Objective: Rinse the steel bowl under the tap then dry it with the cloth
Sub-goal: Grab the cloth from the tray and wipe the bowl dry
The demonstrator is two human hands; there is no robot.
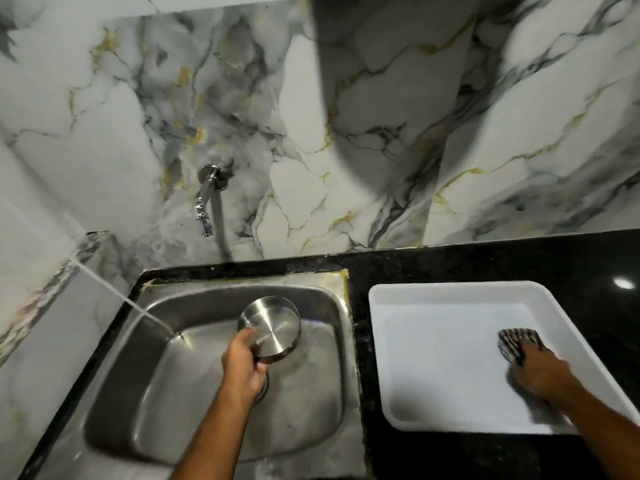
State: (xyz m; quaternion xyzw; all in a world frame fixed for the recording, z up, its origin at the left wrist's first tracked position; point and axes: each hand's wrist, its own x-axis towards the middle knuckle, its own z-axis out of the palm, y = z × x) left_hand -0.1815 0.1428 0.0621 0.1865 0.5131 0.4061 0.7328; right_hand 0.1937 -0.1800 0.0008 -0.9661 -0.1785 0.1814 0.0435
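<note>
My left hand (245, 365) grips the steel bowl (272, 329) by its rim above the middle of the steel sink (145, 410). The bowl is tilted with its brushed underside facing me. A chrome tap (206, 199) juts from the marble wall behind the sink; no water falls from its spout. A thin stream of water (138, 308) comes in from the left wall and lands in the sink's left part, apart from the bowl. My right hand (540, 372) rests on a dark striped cloth (516, 344) inside a white tray (450, 292) on the right.
The black stone counter (519, 261) surrounds the sink and carries the tray. Marble wall tiles rise behind and to the left. The sink floor is wet, with its drain partly hidden under my left hand.
</note>
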